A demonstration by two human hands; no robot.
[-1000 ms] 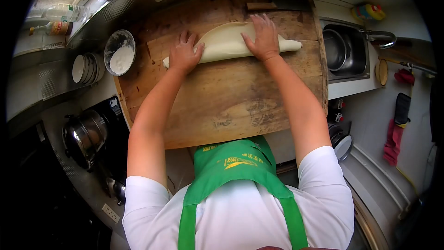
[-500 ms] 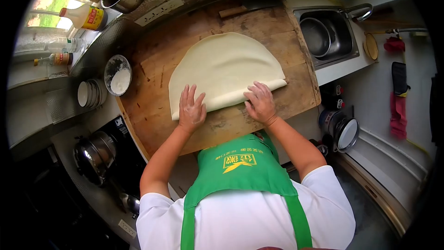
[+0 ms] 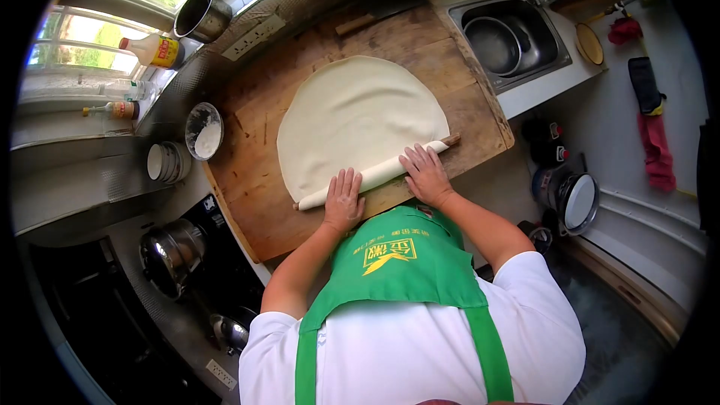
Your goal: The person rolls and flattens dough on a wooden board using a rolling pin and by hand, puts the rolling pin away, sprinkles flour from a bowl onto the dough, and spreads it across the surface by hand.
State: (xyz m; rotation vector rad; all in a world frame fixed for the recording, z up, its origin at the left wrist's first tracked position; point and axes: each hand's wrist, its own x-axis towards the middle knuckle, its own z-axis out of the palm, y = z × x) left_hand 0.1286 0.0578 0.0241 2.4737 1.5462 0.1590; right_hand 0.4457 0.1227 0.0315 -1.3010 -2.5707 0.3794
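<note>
A large thin sheet of pale dough (image 3: 360, 105) lies on the wooden board (image 3: 480, 116), with a few soft ripples across it. Its near edge is wrapped around a rolling pin (image 3: 452, 139), whose brown ends stick out on both sides; the middle is hidden in dough. My left hand (image 3: 344, 199) rests flat on the rolled part, left of its middle, fingers stretched out. Further right, my right hand (image 3: 425, 174) also lies on the roll with its fingers extended. Neither hand is wrapped around the pin.
A bowl of flour (image 3: 204, 131) stands by the board's left edge, near stacked bowls (image 3: 166, 163). A cleaver (image 3: 382, 9) lies at the back. The sink (image 3: 547, 52) holds a metal pan (image 3: 492, 46). Pots (image 3: 173, 255) sit at left.
The dough-wrapped roll and my hands are closer to my body, my left hand also further right. More of the sheet lies spread out, and the pin's ends now show. The view has shifted.
</note>
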